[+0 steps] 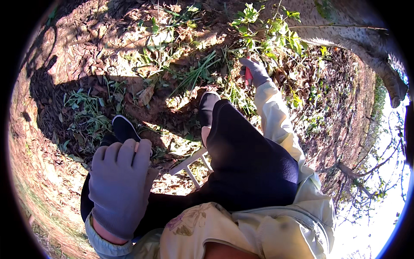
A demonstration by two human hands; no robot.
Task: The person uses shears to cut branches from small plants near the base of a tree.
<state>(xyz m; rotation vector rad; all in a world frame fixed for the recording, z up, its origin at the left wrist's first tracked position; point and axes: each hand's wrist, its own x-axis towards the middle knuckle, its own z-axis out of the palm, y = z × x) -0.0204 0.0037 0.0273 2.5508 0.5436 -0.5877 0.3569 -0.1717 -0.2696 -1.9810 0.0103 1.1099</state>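
My right hand (pixel 257 72), in a grey glove, reaches out low to the ground at a leafy green plant (pixel 276 36). Its fingers are closed on a red-handled tool (pixel 248 77); the tool's working end is too small among the leaves to make out. In front of my left leg is my left hand (pixel 120 181), also gloved in grey, back upward and fingers curled together. The palm side is hidden, so I cannot tell what, if anything, it grips. Cut-looking green stalks (pixel 200 71) lie on the soil left of my right hand.
A thick pale tree trunk (pixel 345 26) curves across the upper right. Dry leaves (pixel 86 47) cover the ground. Weeds (pixel 86 110) grow by my dark left shoe (pixel 124 128). A light-coloured stool frame (pixel 192 166) shows between my legs. Bare branches (pixel 362 177) stand at the right.
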